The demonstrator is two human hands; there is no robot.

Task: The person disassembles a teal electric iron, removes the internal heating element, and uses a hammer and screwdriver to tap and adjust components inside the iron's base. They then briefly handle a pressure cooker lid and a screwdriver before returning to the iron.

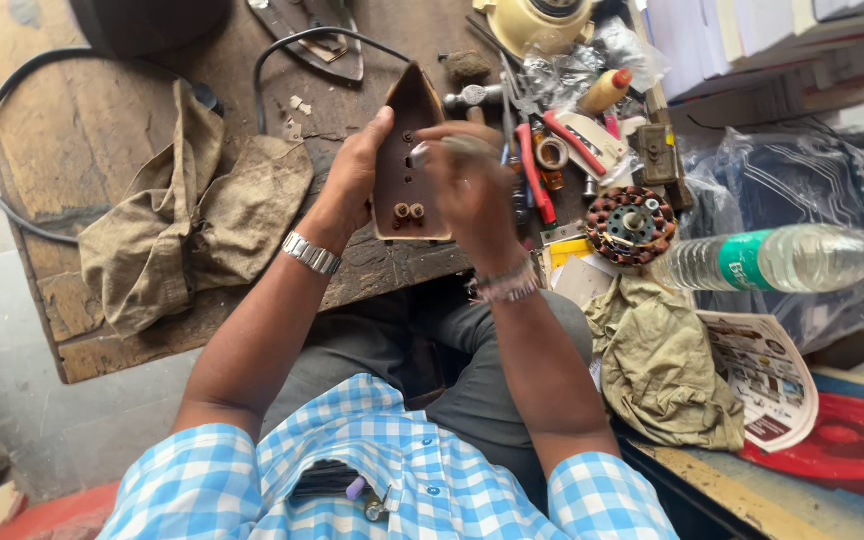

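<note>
Our hands on a brown, pointed metal iron soleplate (410, 160) above the wooden workbench (82, 130).
Our left hand (357, 175) grips its left edge; our right hand (472, 185), blurred, closes around a small metal piece (420, 153) at the plate.

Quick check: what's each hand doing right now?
Left hand: closed on the edge of the iron soleplate, holding it up.
Right hand: motion-blurred over the soleplate; grip cannot be told.
</note>
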